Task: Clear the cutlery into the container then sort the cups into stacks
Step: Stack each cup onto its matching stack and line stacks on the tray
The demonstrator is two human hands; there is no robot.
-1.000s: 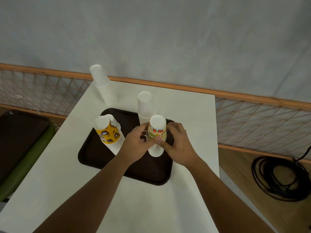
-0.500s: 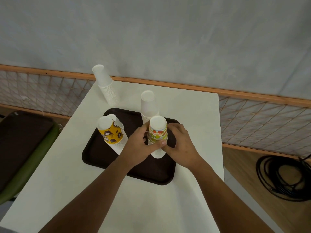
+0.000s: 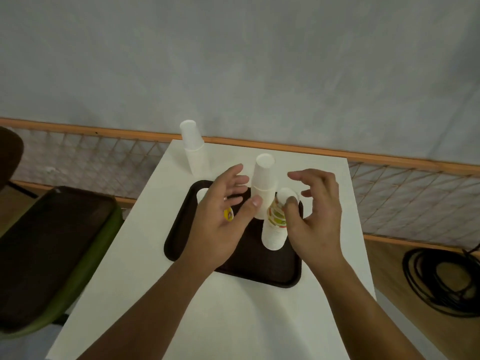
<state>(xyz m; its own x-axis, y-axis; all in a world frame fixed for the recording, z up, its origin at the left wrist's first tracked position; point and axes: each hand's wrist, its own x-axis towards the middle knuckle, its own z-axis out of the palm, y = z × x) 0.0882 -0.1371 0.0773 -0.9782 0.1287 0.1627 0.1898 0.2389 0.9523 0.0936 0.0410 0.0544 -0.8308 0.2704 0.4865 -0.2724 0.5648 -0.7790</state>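
Observation:
A dark brown tray (image 3: 259, 268) lies on the white table (image 3: 233, 320). On it stands an upside-down stack of cups topped by an orange-and-green patterned cup (image 3: 276, 216). Behind it stands a plain white stack (image 3: 263, 183). A yellow patterned stack (image 3: 229, 213) at the tray's left is mostly hidden by my left hand (image 3: 223, 219). Both hands hover with fingers spread, holding nothing. My right hand (image 3: 317, 216) is just right of the patterned stack, its thumb near the top cup. Another white stack (image 3: 194, 149) stands on the table at the back left.
A green chair with a dark tray (image 3: 44, 253) on it stands left of the table. A mesh fence with an orange rail (image 3: 389, 157) runs behind. Coiled black cable (image 3: 441, 281) lies on the floor at the right.
Both hands have let go of the patterned stack and opened, moving apart and upward. The view has shifted, so the table sits further right.

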